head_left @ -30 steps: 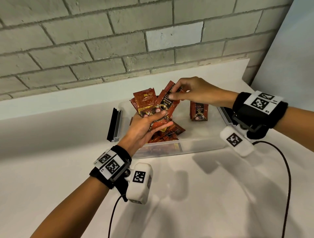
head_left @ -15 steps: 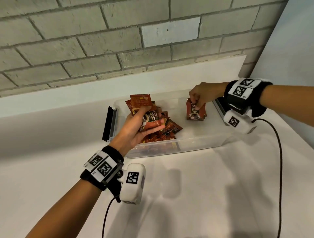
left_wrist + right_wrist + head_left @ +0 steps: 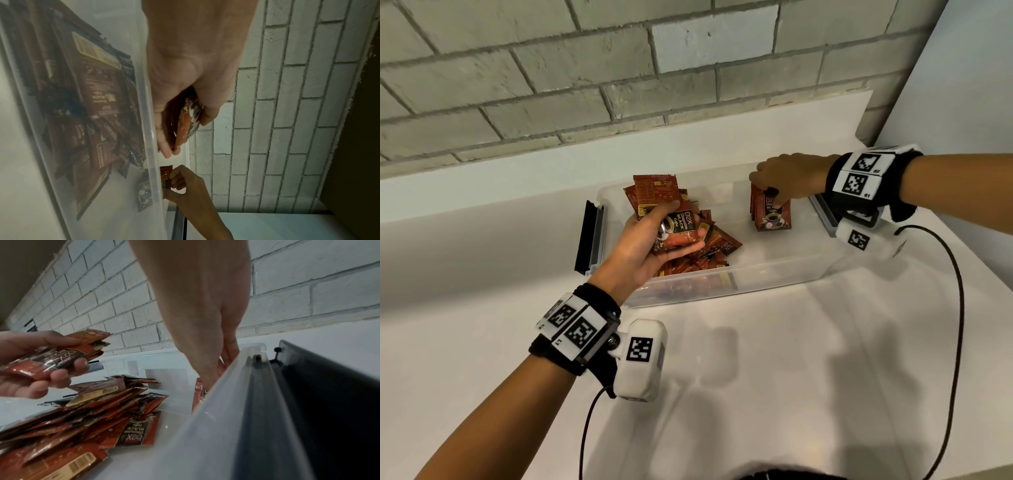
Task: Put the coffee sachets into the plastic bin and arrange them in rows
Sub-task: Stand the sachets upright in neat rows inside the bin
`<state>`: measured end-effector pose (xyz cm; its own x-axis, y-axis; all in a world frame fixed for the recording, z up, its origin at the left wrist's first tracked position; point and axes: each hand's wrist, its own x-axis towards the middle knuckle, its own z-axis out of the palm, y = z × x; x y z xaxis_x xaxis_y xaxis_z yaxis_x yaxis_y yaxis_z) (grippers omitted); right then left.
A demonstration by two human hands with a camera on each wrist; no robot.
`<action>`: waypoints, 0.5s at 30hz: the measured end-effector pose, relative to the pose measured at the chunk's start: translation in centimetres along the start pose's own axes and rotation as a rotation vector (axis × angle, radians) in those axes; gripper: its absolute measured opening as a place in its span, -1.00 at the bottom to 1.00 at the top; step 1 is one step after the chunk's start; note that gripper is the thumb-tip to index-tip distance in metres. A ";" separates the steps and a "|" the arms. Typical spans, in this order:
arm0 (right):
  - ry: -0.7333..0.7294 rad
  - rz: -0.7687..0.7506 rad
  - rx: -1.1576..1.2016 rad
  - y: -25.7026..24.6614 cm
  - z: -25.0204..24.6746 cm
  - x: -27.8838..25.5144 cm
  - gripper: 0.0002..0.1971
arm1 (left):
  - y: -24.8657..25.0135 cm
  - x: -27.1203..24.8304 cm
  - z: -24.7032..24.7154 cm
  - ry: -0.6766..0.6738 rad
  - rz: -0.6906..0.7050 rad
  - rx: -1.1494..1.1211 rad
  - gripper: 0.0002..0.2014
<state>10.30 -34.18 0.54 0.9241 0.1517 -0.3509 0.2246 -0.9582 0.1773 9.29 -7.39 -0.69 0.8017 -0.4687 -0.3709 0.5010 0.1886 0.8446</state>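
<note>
Two hands busy over the plastic bin (image 3: 774,274), which sits on the white worktop (image 3: 756,377) against the brick wall (image 3: 619,68). My left hand (image 3: 654,246) is curled round a fan of coffee sachets (image 3: 678,226), thumb on top, fingers under, held just above the loose pile (image 3: 709,253) filling the bin's left half. My right hand (image 3: 787,178) pinches the top edge of the upright stack (image 3: 772,214) standing on edge near the bin's right end, fingertips closed on the front sachet; from the right wrist view the fingers drop in just inside the right wall, so how tight the pinch is I can't fully tell. Step in hand, as I read it: seating a sachet into the first row at the right, early in the job since most sachets are in the bin but unsorted. Next move probably calls for letting go without tipping the stack, then coming back left to take another from the fan. Room: bare bin floor between pile and stack, and along the near wall on the right; tight by the right wall and its black latch (image 3: 822,212). Left latch (image 3: 589,236) hangs open outside.
</note>
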 end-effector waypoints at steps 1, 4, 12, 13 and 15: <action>0.010 -0.002 -0.005 -0.1 0.0 -0.1 -0.62 | 0.0 0.0 0.0 0.000 0.000 -0.001 -0.91; 0.020 0.007 -0.024 -0.2 -0.1 -0.3 -0.57 | 0.0 0.0 0.0 0.003 0.000 -0.005 -0.91; 0.017 0.008 0.021 -0.1 -0.5 -0.1 -0.65 | 0.1 -0.1 0.0 -0.004 0.001 -0.001 -0.89; 0.032 0.011 0.039 0.0 -0.8 -0.1 -0.67 | 0.1 -0.1 0.1 -0.006 0.004 0.005 -0.86; 0.078 0.021 0.092 0.0 -1.7 -0.5 -0.67 | 0.1 -0.1 0.3 -0.010 0.009 0.007 -0.79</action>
<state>10.40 -33.82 2.26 0.9504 0.1464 -0.2746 0.1790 -0.9790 0.0973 9.17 -7.53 -0.45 0.8025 -0.4760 -0.3596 0.4917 0.1864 0.8506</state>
